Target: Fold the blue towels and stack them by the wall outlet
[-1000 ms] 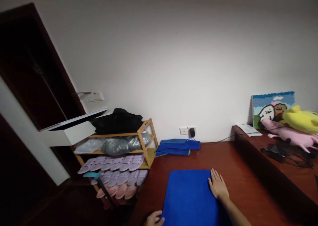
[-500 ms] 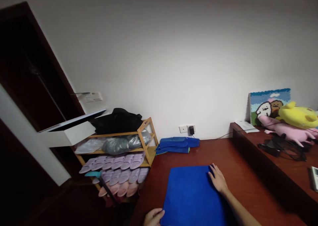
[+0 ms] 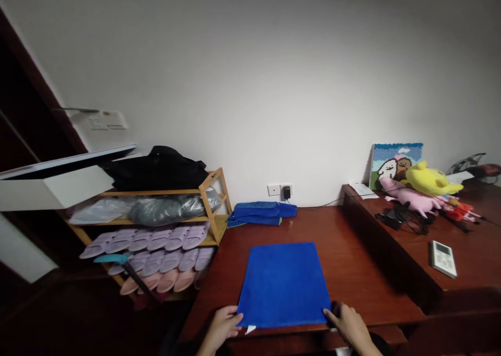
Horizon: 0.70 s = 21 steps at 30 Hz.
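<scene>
A square blue cloth [image 3: 284,283] lies flat on the reddish-brown table [image 3: 368,272], with a small white tag [image 3: 250,329] sticking out at its near edge. My left hand [image 3: 221,327] holds the near left corner between thumb and fingers. At the near right corner, my right hand [image 3: 350,324] has its thumb on top of the cloth, its fingers curled under and partly hidden. Behind the cloth, against the wall, lies a heap of folded blue cloths [image 3: 260,212] with some green edging.
Left of the table stands a wooden rack [image 3: 211,210] with slippers [image 3: 168,238] and a black bag [image 3: 158,168]. A raised surface at right carries soft toys [image 3: 426,181], black cables [image 3: 407,220] and a white remote-like device [image 3: 443,258]. A black plug [image 3: 287,192] sits in the wall socket.
My right hand has come from the cloth's far right corner to its near right corner. My left hand stays at the near left corner. The view has turned to the right.
</scene>
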{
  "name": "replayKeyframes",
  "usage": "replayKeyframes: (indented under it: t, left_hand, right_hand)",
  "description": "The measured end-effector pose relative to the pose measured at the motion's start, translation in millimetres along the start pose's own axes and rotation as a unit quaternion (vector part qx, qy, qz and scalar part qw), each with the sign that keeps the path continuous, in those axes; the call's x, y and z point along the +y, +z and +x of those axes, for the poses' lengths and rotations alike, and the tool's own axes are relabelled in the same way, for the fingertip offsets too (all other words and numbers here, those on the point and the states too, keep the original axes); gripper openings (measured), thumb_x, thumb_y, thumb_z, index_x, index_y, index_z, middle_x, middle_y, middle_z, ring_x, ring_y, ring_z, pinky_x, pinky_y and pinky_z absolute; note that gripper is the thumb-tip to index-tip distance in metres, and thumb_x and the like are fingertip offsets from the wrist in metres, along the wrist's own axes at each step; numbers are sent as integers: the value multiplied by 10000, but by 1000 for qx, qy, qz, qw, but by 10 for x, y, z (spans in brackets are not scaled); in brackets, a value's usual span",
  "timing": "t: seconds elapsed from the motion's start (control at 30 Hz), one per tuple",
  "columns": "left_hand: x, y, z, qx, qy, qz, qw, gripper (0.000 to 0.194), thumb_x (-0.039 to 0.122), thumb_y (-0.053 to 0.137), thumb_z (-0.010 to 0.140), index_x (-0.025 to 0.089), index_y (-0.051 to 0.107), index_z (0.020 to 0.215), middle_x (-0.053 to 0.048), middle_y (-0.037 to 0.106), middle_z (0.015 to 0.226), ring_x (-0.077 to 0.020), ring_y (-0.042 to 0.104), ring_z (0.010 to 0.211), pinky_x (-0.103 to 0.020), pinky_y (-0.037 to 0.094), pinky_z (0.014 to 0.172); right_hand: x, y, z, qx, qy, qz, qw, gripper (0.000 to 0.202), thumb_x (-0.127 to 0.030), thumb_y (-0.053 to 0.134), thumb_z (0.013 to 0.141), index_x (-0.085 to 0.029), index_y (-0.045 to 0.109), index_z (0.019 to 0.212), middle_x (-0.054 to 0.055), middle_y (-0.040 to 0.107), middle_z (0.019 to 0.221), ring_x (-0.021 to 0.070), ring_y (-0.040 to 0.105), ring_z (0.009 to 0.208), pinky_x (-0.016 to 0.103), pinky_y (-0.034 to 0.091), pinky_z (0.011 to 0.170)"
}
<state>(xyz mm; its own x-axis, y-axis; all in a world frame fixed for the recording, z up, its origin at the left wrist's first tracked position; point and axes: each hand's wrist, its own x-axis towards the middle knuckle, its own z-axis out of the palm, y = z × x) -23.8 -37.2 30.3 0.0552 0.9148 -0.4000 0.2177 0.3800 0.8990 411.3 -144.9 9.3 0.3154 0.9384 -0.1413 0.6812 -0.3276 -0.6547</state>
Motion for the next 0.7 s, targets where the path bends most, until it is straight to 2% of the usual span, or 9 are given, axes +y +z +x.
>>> replayKeyframes:
  t: [0.07,0.13,0.2,0.3,0.4,0.57,0.7]
  left_hand:
    - [7,-2,-33,-4,1,-14,1000,791,712,916,283,163,750,828,-120,790,833,-320,768,800,-395,627,732]
    - [12,-4,-49,-2,-6,-25,1000,814,707,925,226,153,753,796,-131,790,825,-339,767,828,-419,626,774]
    - [15,-8,-57,0,-9,-31,999,828,692,935,192,147,752,788,-140,791,833,-354,766,860,-436,620,813]
    - [18,-19,-78,2,-1,-39,999,806,665,952,228,151,751,817,-148,796,904,-365,753,963,-440,604,871]
    - [27,-29,-112,-6,4,-41,999,748,611,973,290,151,752,836,-159,796,940,-375,741,1011,-455,589,900]
    - [47,-26,-152,-17,0,-35,999,722,555,992,277,149,748,822,-158,792,901,-363,743,977,-442,580,888]
    - [46,3,-158,-11,-1,-33,999,717,700,928,338,156,728,758,-121,772,795,-314,750,864,-413,585,835]
  right_hand:
    - [-20,21,28,-8,10,6,1000,359,-637,651,793,-288,647,709,63,760,752,276,727,759,326,458,668]
    - [-2,45,57,-41,36,45,997,383,-642,649,781,-281,612,659,48,732,668,243,704,642,311,449,600]
    - [36,81,79,-66,57,118,989,448,-701,642,737,-273,566,626,33,697,596,209,653,527,296,425,526]
    - [83,146,97,-82,61,254,962,574,-818,651,585,-275,465,571,18,629,504,169,564,436,282,384,466]
    - [105,169,102,-113,50,321,939,648,-876,654,482,-270,428,517,6,563,438,137,498,412,278,369,473]
    - [122,112,93,-145,32,352,924,661,-855,718,452,-241,477,484,-15,535,435,115,481,445,273,372,510]
    - [128,114,86,-147,53,385,910,650,-808,780,415,-230,494,497,-11,564,460,101,477,438,260,392,514]
